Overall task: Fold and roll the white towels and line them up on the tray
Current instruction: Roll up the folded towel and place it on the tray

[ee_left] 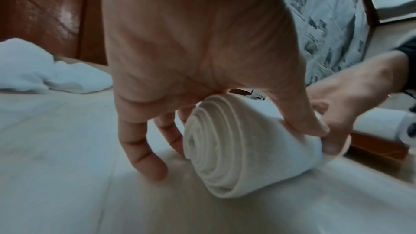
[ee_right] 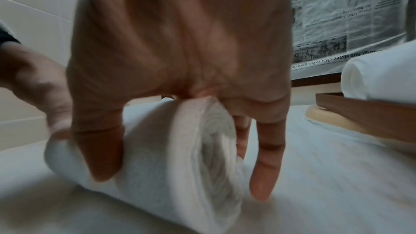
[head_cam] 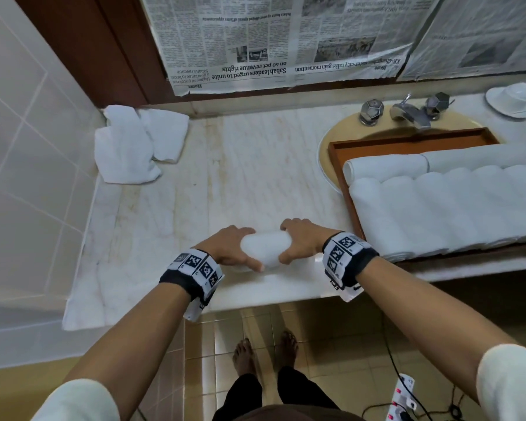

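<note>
A white rolled towel [head_cam: 266, 247] lies crosswise on the marble counter [head_cam: 240, 165] near its front edge. My left hand [head_cam: 239, 249] grips its left end and my right hand [head_cam: 298, 241] its right end, fingers over the far side and thumbs on the near side. The left wrist view shows the spiral end of the rolled towel [ee_left: 236, 149] under my palm, thumb [ee_left: 301, 118] pressing on it. The right wrist view shows the other end of the rolled towel [ee_right: 180, 149]. To the right, a brown tray [head_cam: 351, 205] holds several rolled towels [head_cam: 453, 208] side by side.
Crumpled white towels [head_cam: 134, 144] sit at the back left corner against the tiled wall. The tray rests over a sink with a chrome faucet [head_cam: 407, 112]; a white cup and saucer [head_cam: 513, 98] stand behind. Newspaper [head_cam: 271, 34] covers the wall. A power strip [head_cam: 404, 393] lies on the floor.
</note>
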A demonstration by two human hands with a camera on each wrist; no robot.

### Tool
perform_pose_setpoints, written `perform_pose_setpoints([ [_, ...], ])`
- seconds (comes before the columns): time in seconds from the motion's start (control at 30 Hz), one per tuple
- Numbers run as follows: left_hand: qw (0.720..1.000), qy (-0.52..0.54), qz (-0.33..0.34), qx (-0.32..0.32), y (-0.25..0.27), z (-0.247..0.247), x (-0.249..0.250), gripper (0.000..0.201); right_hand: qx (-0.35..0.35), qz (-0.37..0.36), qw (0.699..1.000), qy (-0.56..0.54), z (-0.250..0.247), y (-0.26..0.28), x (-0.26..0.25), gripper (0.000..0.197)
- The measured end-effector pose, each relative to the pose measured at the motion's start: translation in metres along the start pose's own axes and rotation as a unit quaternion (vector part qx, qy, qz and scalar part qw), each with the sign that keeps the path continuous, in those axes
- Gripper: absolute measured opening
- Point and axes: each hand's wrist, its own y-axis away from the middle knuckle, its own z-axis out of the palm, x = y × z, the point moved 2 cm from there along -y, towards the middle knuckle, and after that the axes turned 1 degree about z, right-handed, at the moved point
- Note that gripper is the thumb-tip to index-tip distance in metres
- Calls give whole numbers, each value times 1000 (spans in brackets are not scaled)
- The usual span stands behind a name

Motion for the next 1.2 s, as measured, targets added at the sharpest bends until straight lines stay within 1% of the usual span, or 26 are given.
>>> perform_pose_setpoints([
  [0.03,1000,-2,-6,-11,1,-1,2,84,-4,4,1000,-12,1,1,0,85],
  [0.13,999,-22,-15,-44,3,-2,10,87,-24,-1,1000,1,5,6,1,66],
  [0.2,997,-37,-7,-72,5,0,15,79,-28,-3,1000,-1,8,12,2,59],
  [0.27,994,-51,2,-99,6,3,20,68,-23,-5,1000,-9,9,19,5,58],
  [0.37,992,-54,34,-107,7,-1,26,59,-26,-1,999,-21,1,32,6,57],
  [0.47,994,-24,71,-74,10,-16,33,60,-8,-8,999,-46,-19,50,11,57],
  [0.6,994,25,103,-19,8,-43,56,68,66,-21,995,-66,-56,80,29,61],
  [0.73,988,49,142,21,-8,-70,100,74,140,-39,984,-104,-97,103,61,64],
  [0.83,982,75,168,47,-36,-86,136,75,191,-44,974,-114,-128,109,98,72],
  [0.93,976,84,185,82,-75,-100,174,73,230,-56,967,-93,-163,102,140,72],
  [1.07,968,98,189,136,-133,-116,219,70,235,-68,965,-91,-215,75,196,69],
  [1.13,966,115,176,150,-162,-122,236,70,233,-76,965,-97,-237,59,221,68],
  [1.2,967,120,159,161,-187,-124,249,70,216,-68,968,-104,-252,41,241,65],
])
